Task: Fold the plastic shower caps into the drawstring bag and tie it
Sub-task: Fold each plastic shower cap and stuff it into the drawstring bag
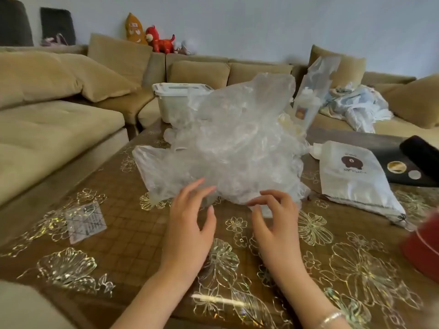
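On the brown table with its gold flower-patterned cover (123, 252), a big crumpled heap of clear plastic shower caps (228, 148) sits in the middle, its near edge just under both hands. The left hand (190, 224) hovers at that edge with fingers spread and nearly straight, holding nothing; whether the tips touch the plastic cannot be told. The right hand (275, 224) has loosely curled fingers at the edge; it is unclear whether they pinch a fold. A silver bracelet (332, 318) circles the right wrist.

Just right of the heap lies the flat white drawstring bag with a brown bear print (351, 176), touching the plastic's right side. Beyond the bag lies a black flat object (399, 160), and a red blurred thing (422, 245) crowds the right edge. Behind the heap stands a white lidded plastic box (175, 98), partly hidden by it, and a clear upright packet (311, 91). A small clear square ruler (85, 219) lies left of the hands, well apart from the heap. Bare table cover spreads left of and below the hands. A tan corner sofa (47, 110) wraps the table's left and far sides.
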`<state>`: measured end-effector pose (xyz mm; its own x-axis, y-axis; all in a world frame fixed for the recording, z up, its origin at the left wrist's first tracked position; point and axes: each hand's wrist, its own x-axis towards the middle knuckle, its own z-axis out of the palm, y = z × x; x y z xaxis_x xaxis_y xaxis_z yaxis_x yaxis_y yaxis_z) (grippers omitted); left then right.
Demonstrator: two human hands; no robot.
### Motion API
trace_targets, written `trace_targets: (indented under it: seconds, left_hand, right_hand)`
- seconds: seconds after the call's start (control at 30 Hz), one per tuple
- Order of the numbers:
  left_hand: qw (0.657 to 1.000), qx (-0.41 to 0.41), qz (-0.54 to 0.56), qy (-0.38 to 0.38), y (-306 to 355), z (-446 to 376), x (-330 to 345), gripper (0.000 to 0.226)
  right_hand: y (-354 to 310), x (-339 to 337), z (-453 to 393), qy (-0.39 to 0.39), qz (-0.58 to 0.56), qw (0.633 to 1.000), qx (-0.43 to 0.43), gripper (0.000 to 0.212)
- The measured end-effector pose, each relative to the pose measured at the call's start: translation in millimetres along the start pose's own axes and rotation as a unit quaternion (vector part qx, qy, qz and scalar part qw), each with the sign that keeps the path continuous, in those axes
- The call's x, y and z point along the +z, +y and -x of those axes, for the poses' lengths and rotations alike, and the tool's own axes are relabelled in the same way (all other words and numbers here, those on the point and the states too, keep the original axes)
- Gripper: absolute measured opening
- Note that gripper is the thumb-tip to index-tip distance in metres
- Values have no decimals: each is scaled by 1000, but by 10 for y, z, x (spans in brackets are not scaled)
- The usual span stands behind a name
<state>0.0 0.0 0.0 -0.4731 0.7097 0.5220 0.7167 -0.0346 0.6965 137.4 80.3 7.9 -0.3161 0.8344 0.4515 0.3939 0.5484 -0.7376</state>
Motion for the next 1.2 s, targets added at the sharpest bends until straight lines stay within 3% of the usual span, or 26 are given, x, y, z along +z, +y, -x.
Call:
trace_targets:
  seconds: [0.1, 0.3, 0.43, 0.57, 0.67, 0.87, 1.0, 1.1, 1.2]
  left_hand:
    - [999, -8, 8, 41, -51, -64, -3, 35]
    - [1000, -11, 12, 16, -54, -34, -17, 38]
    - [999, 8, 0, -34, -3, -29, -119, 42]
    - [998, -36, 55, -23, 216, 128, -278, 46]
    - [996, -54, 66, -38, 334, 278, -322, 46]
    - [974, -89, 178, -107, 933, 286, -264, 34]
    - [935, -133, 262, -197, 1028, 300, -156, 48]
    - [916, -166, 270, -247, 1031, 211, -87, 52]
    - [919, -203, 270, -201, 1041, 85, -1, 24]
  right_hand:
    - [-148, -18, -100, -47, -84, 995, 16, 16]
    - [-374, -120, -213, -188, -177, 962, 86, 33]
    - [-463, -338, -141, -129, -226, 959, 109, 32]
    - [-593, -688, -81, -26, -307, 946, 103, 33]
    - [-587, -870, -23, 9, -332, 936, 113, 34]
    - [-290, -1026, 259, -9, -377, 908, 182, 39]
    - [-215, -1013, 232, -40, -379, 908, 174, 36]
    - [-174, -949, 198, -117, -363, 907, 179, 39]
    - [-172, -925, 170, -128, -389, 895, 176, 41]
